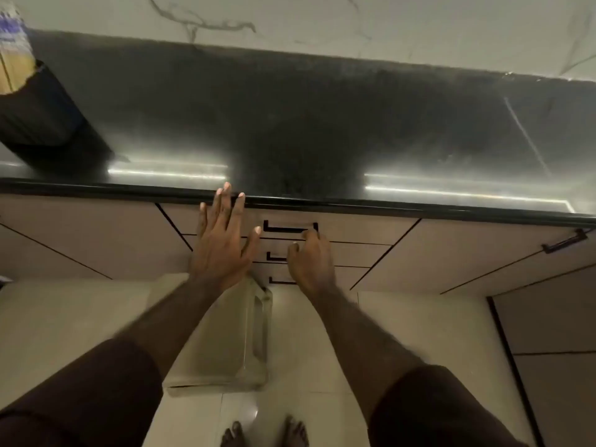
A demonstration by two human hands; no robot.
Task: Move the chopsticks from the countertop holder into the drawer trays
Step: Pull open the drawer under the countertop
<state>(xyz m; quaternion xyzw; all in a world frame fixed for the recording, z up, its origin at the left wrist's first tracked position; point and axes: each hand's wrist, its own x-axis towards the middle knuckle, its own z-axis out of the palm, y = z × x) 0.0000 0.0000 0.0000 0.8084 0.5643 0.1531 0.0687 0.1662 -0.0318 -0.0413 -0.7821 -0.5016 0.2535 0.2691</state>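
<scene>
We stand facing a bank of three stacked drawers, and every place below is given relative to the top drawer handle (290, 228), a dark bar on a drawer front that is shut. Our right hand (309, 259) reaches to the right end of this handle, its fingers (311, 236) curled at the bar; whether they have closed round it we cannot tell. Our left hand (222, 241) hovers just left of the handle, its fingers (225, 201) straight and spread, the tips reaching up to the front edge of the dark surface (306, 133). The chopsticks (17, 71) stand far to the left of the handle and above it, bundled in a dark ribbed holder (38, 114) on the surface. We judge the step in hand to be the opening of the top drawer; no chopstick has been moved. The next move calls for a firm grip on the bar and a straight pull toward us, then a long reach leftward to the holder. A wrapper over the chopsticks bears bluish print, too blurred to read. A clear plastic container (225, 337) sits on the floor below the handle.
</scene>
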